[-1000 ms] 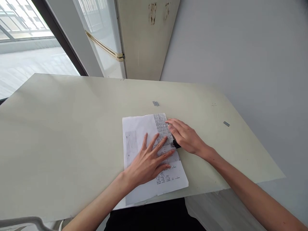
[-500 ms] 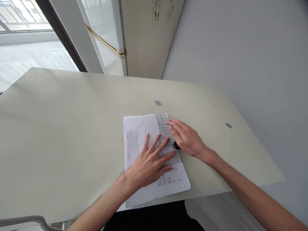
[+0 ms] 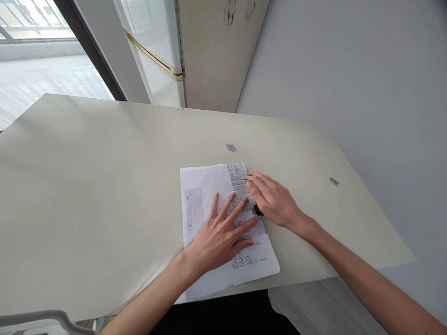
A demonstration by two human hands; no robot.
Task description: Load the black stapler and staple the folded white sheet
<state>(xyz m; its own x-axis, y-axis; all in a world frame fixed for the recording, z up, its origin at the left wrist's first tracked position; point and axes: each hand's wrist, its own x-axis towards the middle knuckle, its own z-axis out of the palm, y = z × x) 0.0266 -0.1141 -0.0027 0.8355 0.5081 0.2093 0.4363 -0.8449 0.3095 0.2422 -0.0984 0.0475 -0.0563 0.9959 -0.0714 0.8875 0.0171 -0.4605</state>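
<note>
Left hand (image 3: 218, 235) lies flat with fingers splayed on the white printed paper sheet (image 3: 202, 186), near the pale cream surface's (image 3: 104, 186) front edge. Right hand (image 3: 274, 201) rests with fingers together on the sheet's right edge, over a small black object (image 3: 257, 211); can't tell if it's gripping it.

One paper sheet (image 3: 206, 186), two small grey strips (image 3: 230, 147) (image 3: 334, 181).

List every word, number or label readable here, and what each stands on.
None can be read.
Paper: printed lines at its near end, too small.
Paper: grey grid strip at its far end, too blurred.
</note>
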